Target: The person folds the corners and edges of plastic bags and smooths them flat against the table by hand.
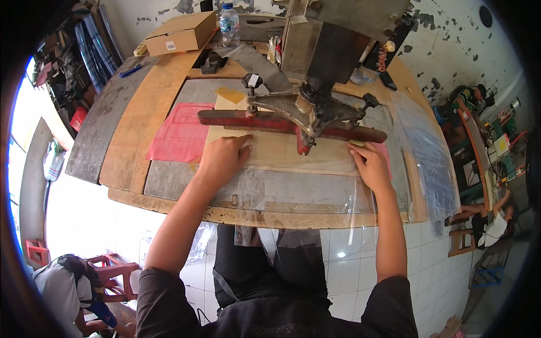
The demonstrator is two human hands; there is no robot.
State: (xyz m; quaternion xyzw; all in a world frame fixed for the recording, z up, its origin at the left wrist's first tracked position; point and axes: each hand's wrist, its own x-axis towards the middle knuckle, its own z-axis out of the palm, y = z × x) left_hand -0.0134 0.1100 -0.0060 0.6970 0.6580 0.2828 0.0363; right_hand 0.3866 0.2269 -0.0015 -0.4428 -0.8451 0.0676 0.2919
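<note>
Clear film (353,203) by the bar (253,119)

Likely light, limp, slippery; best held at both sides. Left hand (223,160) and right hand (371,167): fingers narrow, cannot tell if gripping.

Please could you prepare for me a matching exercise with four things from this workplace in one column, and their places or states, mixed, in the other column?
1. Cardboard box
2. Plastic bottle
3. Red sheet
4. Left hand

A. Upright, just right of the box
B. Fingers on the pale sheet
C. Closed, with a white label on its side
D. Flat on the table, reaching the left end of the long bar

Right pairs: 1-C, 2-A, 3-D, 4-B
</note>
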